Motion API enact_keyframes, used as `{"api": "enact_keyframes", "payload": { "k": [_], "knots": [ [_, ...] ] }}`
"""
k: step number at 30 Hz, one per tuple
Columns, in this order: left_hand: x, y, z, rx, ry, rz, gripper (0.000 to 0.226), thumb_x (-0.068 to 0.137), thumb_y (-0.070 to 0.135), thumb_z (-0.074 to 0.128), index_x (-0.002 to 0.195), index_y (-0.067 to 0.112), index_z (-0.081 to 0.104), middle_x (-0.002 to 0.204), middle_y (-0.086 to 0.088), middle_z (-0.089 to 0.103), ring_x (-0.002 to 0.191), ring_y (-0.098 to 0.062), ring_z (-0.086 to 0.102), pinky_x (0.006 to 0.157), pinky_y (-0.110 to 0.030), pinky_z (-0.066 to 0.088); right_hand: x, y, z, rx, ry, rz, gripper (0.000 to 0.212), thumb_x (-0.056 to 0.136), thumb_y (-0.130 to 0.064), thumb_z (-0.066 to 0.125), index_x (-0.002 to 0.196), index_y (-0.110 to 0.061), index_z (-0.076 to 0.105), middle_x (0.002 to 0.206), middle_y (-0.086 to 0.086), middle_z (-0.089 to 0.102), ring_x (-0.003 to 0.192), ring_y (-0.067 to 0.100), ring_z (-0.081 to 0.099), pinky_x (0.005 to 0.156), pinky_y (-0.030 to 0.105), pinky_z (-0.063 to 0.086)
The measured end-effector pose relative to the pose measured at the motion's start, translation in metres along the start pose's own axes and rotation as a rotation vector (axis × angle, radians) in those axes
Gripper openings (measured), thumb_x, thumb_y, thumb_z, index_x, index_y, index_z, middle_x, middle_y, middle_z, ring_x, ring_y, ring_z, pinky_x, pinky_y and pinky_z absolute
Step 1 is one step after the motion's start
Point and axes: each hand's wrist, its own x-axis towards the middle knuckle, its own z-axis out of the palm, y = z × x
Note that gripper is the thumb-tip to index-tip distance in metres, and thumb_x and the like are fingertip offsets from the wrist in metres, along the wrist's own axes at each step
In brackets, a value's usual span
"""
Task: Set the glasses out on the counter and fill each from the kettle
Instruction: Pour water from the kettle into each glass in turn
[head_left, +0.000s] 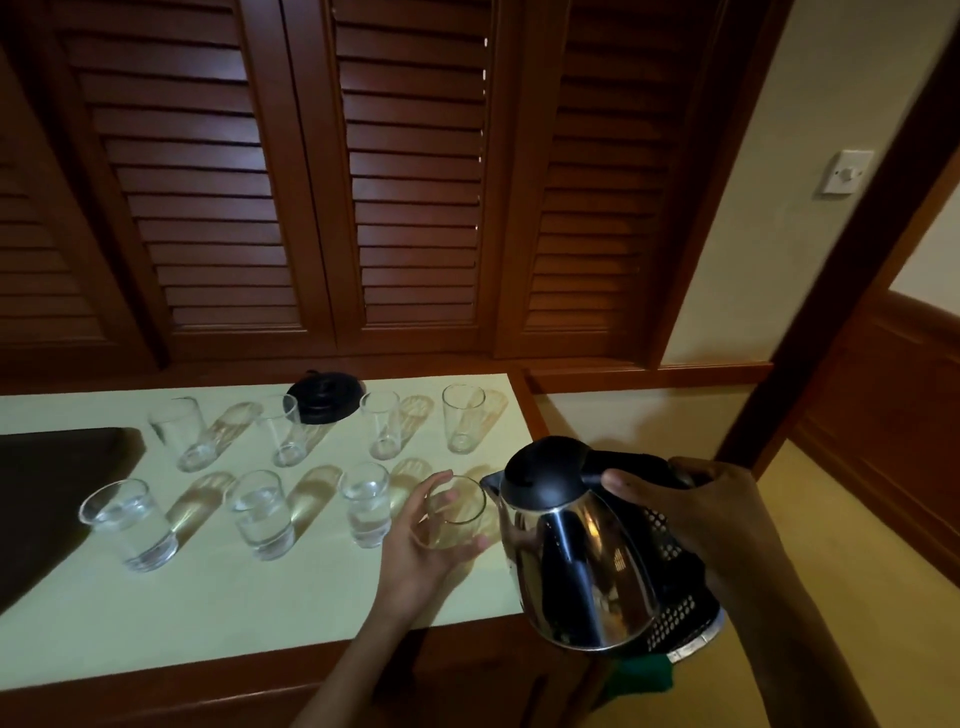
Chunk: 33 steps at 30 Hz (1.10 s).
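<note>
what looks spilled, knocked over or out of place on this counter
Nothing looks spilled or broken on the pale green counter. The one oddity is the round black disc, probably the kettle's base: it sits inside the back row of clear empty glasses rather than off to one side.
</note>
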Motion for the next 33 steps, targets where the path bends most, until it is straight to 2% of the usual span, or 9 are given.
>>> {"api": "enact_keyframes", "payload": {
  "k": [3,6,10,14,17,20,24,29,33],
  "knots": [
    [-0.021,0.001,-0.017,-0.008,0.024,-0.035,0.083,0.056,0.014,0.100,0.125,0.043,0.065,0.120,0.003,0.073,0.111,-0.010,0.070,0.090,-0.029,0.060,-0.002,-0.004,0.007,-0.015,-0.048,-0.012,0.047,0.045,-0.040,0.090,0.073,-0.005,0.075,0.056,-0.003,0.076,0.052,0.015,0.072,0.054,0.027,0.051],
    [-0.042,0.005,-0.033,-0.006,0.051,-0.048,0.082,0.054,0.013,0.100,0.122,0.045,0.066,0.121,0.003,0.074,0.113,-0.011,0.070,0.088,-0.026,0.060,-0.005,-0.007,0.015,-0.028,-0.113,-0.048,0.047,0.043,-0.044,0.089,0.070,-0.008,0.074,0.059,-0.001,0.077,0.048,0.010,0.072,0.045,0.019,0.051],
    [-0.061,0.010,-0.056,0.009,0.083,-0.037,0.085,0.055,0.010,0.100,0.129,0.032,0.065,0.122,0.005,0.074,0.114,-0.012,0.071,0.095,-0.033,0.060,-0.008,-0.010,0.030,-0.076,-0.216,-0.123,0.045,0.043,-0.047,0.088,0.070,-0.013,0.080,0.071,0.009,0.081,0.069,0.029,0.079,0.069,0.040,0.062],
    [-0.069,0.015,-0.074,0.024,0.133,-0.033,0.085,0.050,0.017,0.100,0.127,0.028,0.065,0.120,0.004,0.076,0.111,-0.012,0.073,0.090,-0.022,0.059,-0.012,-0.018,0.047,-0.062,-0.342,-0.150,0.031,0.045,-0.043,0.088,0.066,-0.020,0.082,0.071,0.007,0.082,0.064,0.022,0.080,0.065,0.034,0.060],
    [-0.073,0.017,-0.086,0.013,0.166,-0.044,0.086,0.046,0.026,0.099,0.126,0.029,0.066,0.118,0.001,0.076,0.111,-0.015,0.073,0.094,-0.032,0.058,-0.012,-0.023,0.059,-0.114,-0.386,-0.175,0.041,0.045,-0.045,0.087,0.069,-0.013,0.078,0.063,0.005,0.078,0.056,0.017,0.076,0.061,0.030,0.056],
    [-0.076,0.017,-0.095,0.032,0.176,-0.045,0.085,0.048,0.015,0.099,0.125,0.026,0.067,0.117,0.002,0.076,0.110,-0.015,0.073,0.095,-0.031,0.058,-0.010,-0.029,0.069,-0.161,-0.411,-0.191,0.041,0.050,-0.042,0.090,0.064,-0.008,0.072,0.048,0.000,0.069,0.043,0.010,0.067,0.051,0.022,0.051],
    [-0.077,0.017,-0.103,0.044,0.189,-0.052,0.084,0.049,0.004,0.101,0.125,0.023,0.068,0.118,0.003,0.076,0.110,-0.013,0.073,0.095,-0.029,0.057,-0.008,-0.034,0.080,-0.248,-0.463,-0.239,0.063,0.041,-0.057,0.084,0.077,-0.006,0.078,0.066,0.008,0.079,0.060,0.027,0.077,0.062,0.036,0.061],
    [-0.077,0.018,-0.108,0.038,0.216,-0.075,0.084,0.048,0.002,0.101,0.122,0.025,0.070,0.116,0.004,0.077,0.110,-0.013,0.072,0.095,-0.027,0.056,-0.003,-0.039,0.089,-0.295,-0.519,-0.277,0.060,0.043,-0.056,0.082,0.080,-0.009,0.076,0.064,0.002,0.079,0.048,0.011,0.072,0.046,0.017,0.049],
    [-0.077,0.020,-0.109,0.046,0.225,-0.075,0.083,0.049,0.002,0.101,0.123,0.025,0.070,0.115,0.003,0.077,0.109,-0.013,0.072,0.096,-0.030,0.057,0.000,-0.041,0.092,-0.306,-0.530,-0.299,0.070,0.036,-0.066,0.081,0.078,-0.010,0.077,0.069,0.005,0.080,0.059,0.021,0.078,0.057,0.030,0.061]
  ]
}}
